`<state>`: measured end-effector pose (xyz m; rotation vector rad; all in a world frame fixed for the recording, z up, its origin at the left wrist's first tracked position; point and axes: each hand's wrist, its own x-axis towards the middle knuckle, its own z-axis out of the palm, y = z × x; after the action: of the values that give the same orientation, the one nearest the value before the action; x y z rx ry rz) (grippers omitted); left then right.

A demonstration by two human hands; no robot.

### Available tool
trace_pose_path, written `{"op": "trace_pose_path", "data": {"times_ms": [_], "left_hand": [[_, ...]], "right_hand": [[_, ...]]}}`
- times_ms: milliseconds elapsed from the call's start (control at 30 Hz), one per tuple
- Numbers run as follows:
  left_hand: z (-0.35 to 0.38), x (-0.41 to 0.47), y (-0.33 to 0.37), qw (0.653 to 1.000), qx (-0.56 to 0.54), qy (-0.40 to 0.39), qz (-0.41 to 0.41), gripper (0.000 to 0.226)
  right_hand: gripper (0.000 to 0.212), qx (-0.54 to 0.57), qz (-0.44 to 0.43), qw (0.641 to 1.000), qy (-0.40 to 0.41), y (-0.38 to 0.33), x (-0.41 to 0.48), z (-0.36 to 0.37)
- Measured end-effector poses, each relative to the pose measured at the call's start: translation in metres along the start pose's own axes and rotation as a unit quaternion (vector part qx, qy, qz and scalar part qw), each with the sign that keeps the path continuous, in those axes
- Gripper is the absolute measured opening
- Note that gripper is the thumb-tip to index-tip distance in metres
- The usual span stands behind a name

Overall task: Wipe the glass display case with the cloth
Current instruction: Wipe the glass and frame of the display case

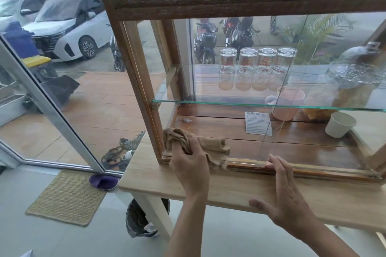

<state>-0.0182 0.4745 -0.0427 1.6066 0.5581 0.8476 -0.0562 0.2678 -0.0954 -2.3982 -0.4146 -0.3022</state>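
A wood-framed glass display case [133, 62] stands on a light wooden table [229, 192]. My left hand [189, 165] grips a crumpled tan cloth [215, 148] and presses it against the front glass at the case's lower left corner. My right hand [286, 196] rests flat on the table, its fingertips touching the case's bottom front rail, holding nothing. Inside, a glass shelf [208, 102] carries several upturned measuring glasses [257, 69].
Inside the case are a pink mug [288, 102], a white paper cup [340, 124], a paper label [258, 123] and a lidded jar [353, 85]. A bin with a black bag [137, 219] sits under the table. A woven mat [66, 196] and a purple slipper [103, 181] lie by the glass wall.
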Motion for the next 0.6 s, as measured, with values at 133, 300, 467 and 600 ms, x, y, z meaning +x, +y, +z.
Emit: {"op": "trace_pose_path", "data": {"times_ms": [133, 300, 467, 600], "left_hand": [[-0.007, 0.005, -0.025, 0.996, 0.037, 0.079, -0.033, 0.02], [-0.002, -0.001, -0.002, 1.0, 0.007, -0.013, 0.018, 0.004], [-0.009, 0.007, -0.028, 0.995, 0.039, 0.088, -0.029, 0.023], [0.005, -0.021, -0.009, 0.996, 0.005, -0.054, -0.07, 0.009]], "right_hand": [[0.11, 0.005, 0.0, 1.0, -0.003, 0.001, 0.0, 0.0], [0.11, 0.003, -0.004, 1.0, -0.004, 0.002, -0.001, 0.0], [0.108, 0.001, -0.005, 1.0, -0.006, 0.002, -0.002, 0.001], [0.109, -0.002, 0.0, 1.0, -0.009, 0.001, -0.001, 0.001]]}}
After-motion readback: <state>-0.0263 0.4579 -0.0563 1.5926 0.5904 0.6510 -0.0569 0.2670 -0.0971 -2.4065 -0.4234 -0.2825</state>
